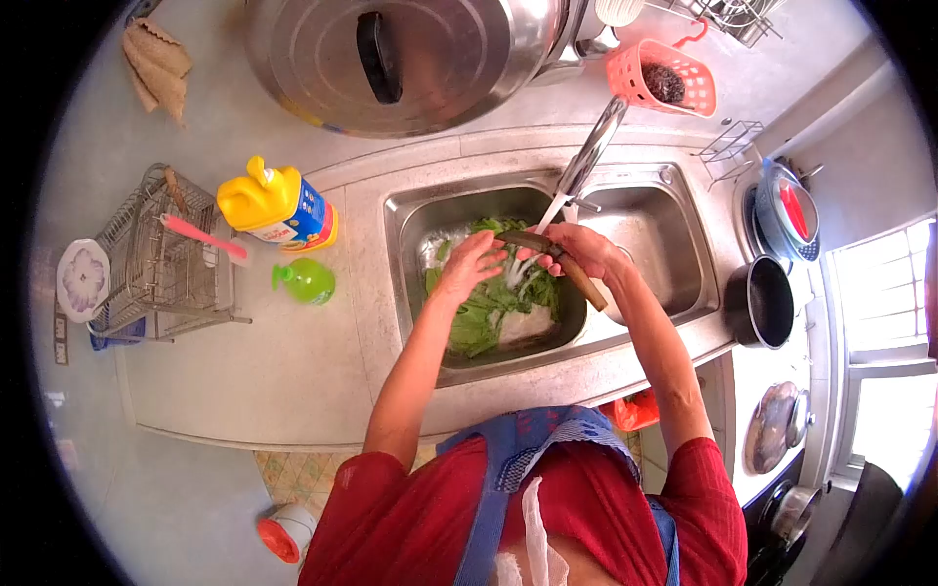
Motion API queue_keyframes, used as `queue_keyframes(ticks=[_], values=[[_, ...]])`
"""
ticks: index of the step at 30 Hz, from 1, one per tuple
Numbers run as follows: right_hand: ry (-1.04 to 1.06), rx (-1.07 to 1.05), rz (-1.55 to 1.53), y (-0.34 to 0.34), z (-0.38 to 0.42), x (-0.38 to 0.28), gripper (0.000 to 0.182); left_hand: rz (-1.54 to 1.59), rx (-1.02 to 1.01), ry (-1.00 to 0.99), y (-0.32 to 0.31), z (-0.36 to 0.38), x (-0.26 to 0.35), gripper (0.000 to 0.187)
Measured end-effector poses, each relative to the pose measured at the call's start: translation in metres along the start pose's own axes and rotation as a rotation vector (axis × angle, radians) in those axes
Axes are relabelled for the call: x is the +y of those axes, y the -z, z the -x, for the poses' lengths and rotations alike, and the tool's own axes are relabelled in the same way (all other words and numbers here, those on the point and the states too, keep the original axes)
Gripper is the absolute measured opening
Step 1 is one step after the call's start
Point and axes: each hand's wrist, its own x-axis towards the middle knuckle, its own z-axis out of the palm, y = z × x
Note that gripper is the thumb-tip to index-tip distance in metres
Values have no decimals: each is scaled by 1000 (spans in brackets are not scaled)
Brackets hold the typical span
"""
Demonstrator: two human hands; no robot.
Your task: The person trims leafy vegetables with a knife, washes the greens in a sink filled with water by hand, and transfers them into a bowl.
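Note:
My right hand [584,252] is closed around a knife [583,283] with a brown handle and a dark, slightly curved blade, under the running tap [592,148]. The handle points toward me and the blade reaches left. Fingers apart, my left hand [473,266] is at the blade's far end, over the left sink basin [410,322]. Beneath both hands, leafy greens [481,324] lie in that basin, with water splashing on them.
The right basin [657,256] adjoins. Left on the counter stand a yellow jug [278,205], a green soap bottle [307,281] and a wire rack [161,259]. Behind is a large lidded pot [449,59]; at right, a black pot [764,301] and a pink basket [635,76].

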Motion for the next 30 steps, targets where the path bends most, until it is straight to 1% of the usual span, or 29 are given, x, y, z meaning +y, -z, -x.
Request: queue_keyframes(ticks=[1,3,4,5,6,7,8,9,10,11,12,13,14,15,16,17,18,19,21,22,23,24,25,26,27,28,29,30], values=[[12,5,9,0,1,0,42,180,-165,-3,-5,-6,-3,35],[56,3,79,0,5,-2,49,572,-402,-40,-20,-15,-6,45],[83,13,111,7,0,1,51,620,-447,-62,-29,-17,-2,50],[81,-25,29,12,-4,1,52,631,-438,-48,-36,-16,3,49],[140,-16,-18,-10,1,-6,49,589,-466,-53,-38,-20,2,47],[94,-72,135,2,-2,-9,49,551,-489,-59,-41,-25,1,46],[161,-14,140,9,-11,-2,49,539,-516,-67,-43,-31,0,46],[227,41,143,9,-21,4,49,606,-507,-43,-46,-33,1,43],[288,139,424,12,-27,5,45,676,-494,-17,-48,-36,1,40],[345,239,706,15,-33,5,41,669,-512,-24,-53,-41,0,40],[451,386,861,17,-36,7,33,613,-400,-38,-57,-48,-2,37],[346,536,1158,23,-45,7,35,559,-282,-49,-58,-54,-7,35],[383,545,1285,31,-51,10,39,583,-282,-49,-54,-60,-10,29],[420,551,1412,27,-51,9,42,581,-292,-57,-53,-65,-10,29],[427,554,1419,24,-47,11,42,535,-313,-16,-51,-69,-10,27],[516,537,1409,23,-40,15,43,489,-333,25,-49,-72,-12,25],[602,519,1399,17,-31,12,44,589,-388,4,-50,-71,-15,23],[605,521,1407,11,-22,7,44,590,-394,0,-47,-74,-22,23],[384,458,1543,4,-5,-1,45,605,-323,65,-42,-81,-34,23],[331,449,1658,-3,4,-9,45,622,-419,81,-52,-68,-30,19],[211,378,1805,-8,16,-21,44,636,-396,75,-50,-66,-40,15],[89,368,1942,12,19,-25,37,601,-358,132,-51,-59,-44,15],[-98,384,2146,-4,42,-40,33,564,-320,187,-52,-50,-46,16],[-146,379,2374,-10,61,-56,27,566,-322,183,-48,-43,-50,16],[-170,441,2555,-16,79,-77,22,535,-297,232,-41,-35,-55,17],[-277,537,2670,-46,99,-105,20,508,-271,282,-34,-28,-62,19],[-244,599,2739,-56,113,-138,22,513,-272,280,-22,-26,-77,19],[46,657,2787,-70,131,-175,21,511,-205,324,-6,-29,-93,20]])
